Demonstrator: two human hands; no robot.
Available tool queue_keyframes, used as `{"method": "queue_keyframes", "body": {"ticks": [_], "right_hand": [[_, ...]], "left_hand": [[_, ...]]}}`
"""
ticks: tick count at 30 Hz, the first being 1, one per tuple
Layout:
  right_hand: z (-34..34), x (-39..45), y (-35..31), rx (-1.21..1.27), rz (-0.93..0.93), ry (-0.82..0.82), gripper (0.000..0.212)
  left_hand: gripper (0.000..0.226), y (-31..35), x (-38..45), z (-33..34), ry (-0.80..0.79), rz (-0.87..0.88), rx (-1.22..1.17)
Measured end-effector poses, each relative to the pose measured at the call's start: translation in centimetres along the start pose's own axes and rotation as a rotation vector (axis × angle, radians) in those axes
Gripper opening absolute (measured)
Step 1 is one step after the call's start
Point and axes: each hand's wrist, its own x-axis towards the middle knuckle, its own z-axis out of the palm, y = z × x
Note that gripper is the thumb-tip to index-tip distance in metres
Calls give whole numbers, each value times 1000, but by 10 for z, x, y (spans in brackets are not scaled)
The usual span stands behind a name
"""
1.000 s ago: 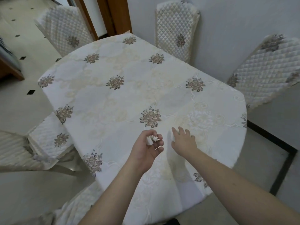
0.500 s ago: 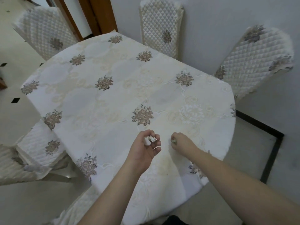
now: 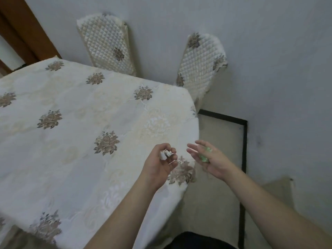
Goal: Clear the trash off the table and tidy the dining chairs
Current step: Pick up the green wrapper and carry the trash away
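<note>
My left hand [image 3: 159,163] hovers over the table's near right corner, fingers curled around a small crumpled white paper scrap [image 3: 165,154]. My right hand [image 3: 208,159] is lifted just past the table edge, palm turned up and fingers spread, with small green scraps [image 3: 204,157] lying in the palm. The table [image 3: 75,133] is covered by a cream floral cloth. Two quilted dining chairs stand against the wall: one [image 3: 107,45] behind the table, another [image 3: 199,65] tilted at the far right corner.
A grey wall runs behind the chairs and along the right. A wooden door frame [image 3: 23,29] is at the upper left. Beige floor with a black border line [image 3: 244,150] lies right of the table.
My right hand picked the green scraps off the cloth and lifted away to the right, turning palm up. The view swung right; the left chairs dropped out of sight.
</note>
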Motion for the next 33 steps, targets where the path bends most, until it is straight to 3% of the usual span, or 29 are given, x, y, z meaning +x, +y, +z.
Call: {"method": "queue_keyframes", "body": {"ticks": [2, 7, 9, 12, 16, 19, 24, 29, 33], "right_hand": [[-24, -18, -17, 32, -28, 31, 23], [-86, -50, -37, 148, -98, 165, 24], [-113, -60, -43, 314, -126, 156, 25], [-150, -78, -51, 464, -132, 130, 42], [-188, -85, -56, 491, -145, 225, 25], [-214, -82, -58, 537, -129, 334, 26], [-231, -67, -68, 582, -125, 328, 30], [-238, -32, -84, 590, -90, 377, 14], [-240, -1, -102, 592, -102, 434, 13]], "left_hand": [[12, -11, 7, 24, -31, -35, 42], [11, -49, 22, 78, -100, -105, 111], [11, -66, 29, 97, -123, -134, 126], [10, -89, 39, 121, -109, -148, 161], [7, -115, 49, 147, -121, -183, 113], [5, -132, 55, 161, -129, -194, 85], [8, -145, 72, 172, -80, -215, 65], [9, -140, 117, 176, -56, -257, 60], [8, -131, 168, 184, -107, -271, 10]]}}
